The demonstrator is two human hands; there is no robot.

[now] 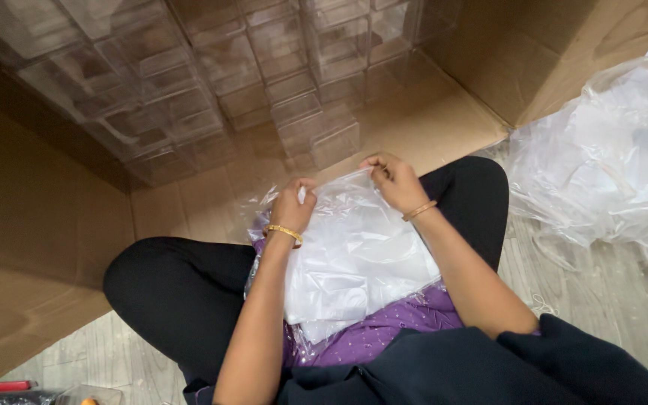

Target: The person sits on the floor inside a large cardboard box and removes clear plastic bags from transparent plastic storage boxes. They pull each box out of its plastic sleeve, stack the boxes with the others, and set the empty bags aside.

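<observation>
A wide cardboard flap is seen at the left, and rows of clear plastic boxes are stacked at the far side inside the open carton. Nearer, on the lap of the seated person, a clear plastic bag filled with white folded pieces is laid, its long axis running from near left to far right. The left hand is closed on the bag's far left corner, and the right hand is pinched on the far edge just to the right of it; both hands are thus set at the bag's far end, with the bulk of the bag lying nearer to the body. Whether the mouth of the bag is open is hard to tell, as the film is glossy. At the right, a heap of crumpled clear plastic is left on the floor.
</observation>
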